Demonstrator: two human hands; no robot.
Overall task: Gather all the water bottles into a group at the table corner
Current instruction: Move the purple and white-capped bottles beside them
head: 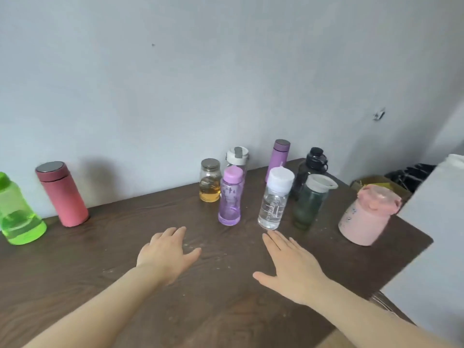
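The left hand [167,251] and right hand [292,263] lie nearest, both flat with fingers spread, palms down over the counter [125,247], holding nothing. Seven bottles already stand grouped at the far right corner. The pink bottle [365,217] stands near the right edge, and the green bottle [17,212] and red flask [62,194] stand well apart along the far edge at left.

Recommended procedure: grasp each outlier at mid-body, keep it upright, and set it beside the group without striking neighbours.

Contents:
- Glass jar [210,180]: amber liquid, roughly a third full.
- Clear bottle [275,199]: contents cannot be judged.
- Purple bottle [230,197]: appears empty.
- Green bottle: contents unclear.
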